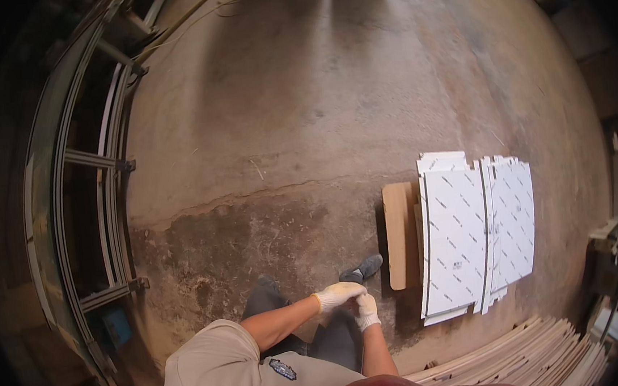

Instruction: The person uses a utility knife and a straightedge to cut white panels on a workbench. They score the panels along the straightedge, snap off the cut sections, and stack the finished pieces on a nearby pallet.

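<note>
Both my hands wear white knitted gloves and meet in front of my body, above my legs. My left hand (339,294) reaches across to the right, its fingers running up to the other hand and partly hidden there. Close against those fingertips, my right hand (366,312) is closed, with its fingers curled. Whether anything small lies between the two hands is too small to make out. Just to the right of them is a stack of flat panels (455,236) covered in white printed film. A tan board (401,236) shows under the stack's left side.
Along the left runs a long metal frame (88,158), with a blue object (117,326) by its lower part. Many thin wooden strips (514,357) lie at the lower right. Machinery or stands (613,242) line the right edge. The concrete floor (283,144) is stained.
</note>
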`<move>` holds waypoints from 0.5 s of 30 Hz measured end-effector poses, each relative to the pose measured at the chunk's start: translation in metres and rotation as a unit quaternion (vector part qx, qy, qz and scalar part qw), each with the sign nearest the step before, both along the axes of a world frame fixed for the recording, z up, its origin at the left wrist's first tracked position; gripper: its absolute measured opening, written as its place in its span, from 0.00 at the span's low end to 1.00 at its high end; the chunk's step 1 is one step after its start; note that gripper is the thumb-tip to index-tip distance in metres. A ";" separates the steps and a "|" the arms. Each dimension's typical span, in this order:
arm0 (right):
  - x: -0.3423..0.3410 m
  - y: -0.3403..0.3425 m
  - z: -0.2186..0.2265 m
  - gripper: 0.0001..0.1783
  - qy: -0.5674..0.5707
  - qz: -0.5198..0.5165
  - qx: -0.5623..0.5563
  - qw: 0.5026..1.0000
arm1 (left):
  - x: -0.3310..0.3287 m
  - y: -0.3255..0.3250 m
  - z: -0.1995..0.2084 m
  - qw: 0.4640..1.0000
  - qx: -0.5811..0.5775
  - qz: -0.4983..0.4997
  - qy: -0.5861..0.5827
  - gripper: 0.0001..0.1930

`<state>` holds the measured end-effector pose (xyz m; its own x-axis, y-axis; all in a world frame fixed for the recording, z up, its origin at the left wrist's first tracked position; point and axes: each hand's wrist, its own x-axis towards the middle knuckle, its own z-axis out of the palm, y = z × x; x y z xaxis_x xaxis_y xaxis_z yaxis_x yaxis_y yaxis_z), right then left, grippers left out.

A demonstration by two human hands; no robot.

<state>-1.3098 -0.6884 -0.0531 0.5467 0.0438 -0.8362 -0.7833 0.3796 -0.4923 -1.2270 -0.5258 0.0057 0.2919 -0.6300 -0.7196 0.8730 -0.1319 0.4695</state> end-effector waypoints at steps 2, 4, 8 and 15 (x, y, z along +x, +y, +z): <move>0.002 0.030 0.002 0.16 0.049 0.090 -0.178 0.979 | -0.025 0.086 0.034 0.976 -0.177 0.125 0.039 0.15; 0.011 0.044 0.010 0.13 0.112 0.228 -0.304 0.918 | -0.058 0.178 0.049 0.909 -0.326 0.201 0.166 0.13; 0.051 0.117 0.038 0.14 -0.034 0.495 -0.327 0.804 | -0.172 0.360 0.057 0.901 0.148 0.407 0.033 0.14; 0.115 0.298 0.107 0.18 0.035 0.602 -0.260 0.754 | -0.423 0.632 0.071 0.550 0.355 0.749 0.102 0.16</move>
